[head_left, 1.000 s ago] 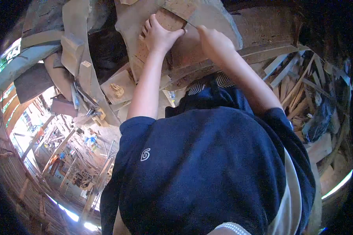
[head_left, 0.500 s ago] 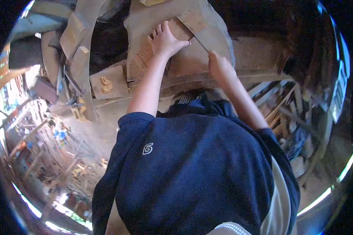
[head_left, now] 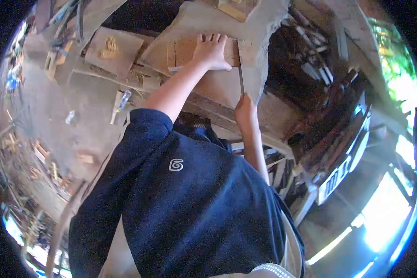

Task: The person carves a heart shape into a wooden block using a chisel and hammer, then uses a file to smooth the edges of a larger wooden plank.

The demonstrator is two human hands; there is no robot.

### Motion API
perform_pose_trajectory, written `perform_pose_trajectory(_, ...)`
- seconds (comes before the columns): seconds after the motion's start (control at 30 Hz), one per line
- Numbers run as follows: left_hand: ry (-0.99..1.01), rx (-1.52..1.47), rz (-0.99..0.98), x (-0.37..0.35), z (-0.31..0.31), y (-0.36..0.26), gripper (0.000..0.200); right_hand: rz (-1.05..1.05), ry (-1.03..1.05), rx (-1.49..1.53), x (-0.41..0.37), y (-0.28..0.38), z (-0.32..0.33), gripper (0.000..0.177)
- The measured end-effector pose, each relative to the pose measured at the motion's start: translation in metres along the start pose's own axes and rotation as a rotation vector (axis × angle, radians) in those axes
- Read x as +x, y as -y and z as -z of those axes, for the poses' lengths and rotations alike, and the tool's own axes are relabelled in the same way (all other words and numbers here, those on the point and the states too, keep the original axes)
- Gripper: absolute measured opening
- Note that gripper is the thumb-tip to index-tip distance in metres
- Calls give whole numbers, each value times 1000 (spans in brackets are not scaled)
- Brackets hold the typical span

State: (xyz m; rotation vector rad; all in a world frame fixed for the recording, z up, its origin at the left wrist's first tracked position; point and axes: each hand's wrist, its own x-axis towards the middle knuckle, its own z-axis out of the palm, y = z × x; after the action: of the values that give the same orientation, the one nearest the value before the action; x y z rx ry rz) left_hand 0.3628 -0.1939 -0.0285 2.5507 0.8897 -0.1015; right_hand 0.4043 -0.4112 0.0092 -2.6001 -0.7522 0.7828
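Note:
My left hand (head_left: 211, 53) lies with fingers spread on a flat wooden board (head_left: 184, 52), pressing it against a broad wooden slab (head_left: 208, 90). The thumb points toward a long, thin hand saw (head_left: 241, 78), seen almost edge-on. My right hand (head_left: 246, 110) is closed around the saw's near end, which the fingers hide. The blade runs away from me across the board near its right end, and a short part of the board (head_left: 246, 52) shows on the far side of the blade. Its teeth cannot be made out.
A wooden block (head_left: 236, 9) lies at the slab's far edge. To the left is a flat piece of wood (head_left: 130, 46) with a pale clump like shavings (head_left: 110, 47) on it. A clear bottle-like object (head_left: 123, 99) is at lower left. Timber pieces (head_left: 343, 116) are stacked at right.
My view has turned, so the slab, board and saw appear rotated and the right side of the workshop shows more. Left hand stays on the board; right hand still grips the saw.

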Motion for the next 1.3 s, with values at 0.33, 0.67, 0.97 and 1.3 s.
perform_pose_trajectory(0.33, -148, 17, -29, -5, -6, 5, 105, 86, 11, -118, 8, -12, -11, 22)
perform_pose_trajectory(0.67, -104, -21, -16, -5, -6, 4, 109, 199, -32, -149, 39, 8, -9, 25)
perform_pose_trajectory(0.97, -123, -21, -14, -5, -14, 9, 108, 142, -4, -167, 33, 11, -7, 27)
perform_pose_trajectory(1.3, -115, -47, -8, 1, -17, 10, 110, 84, 19, -211, 10, -6, -7, 28)
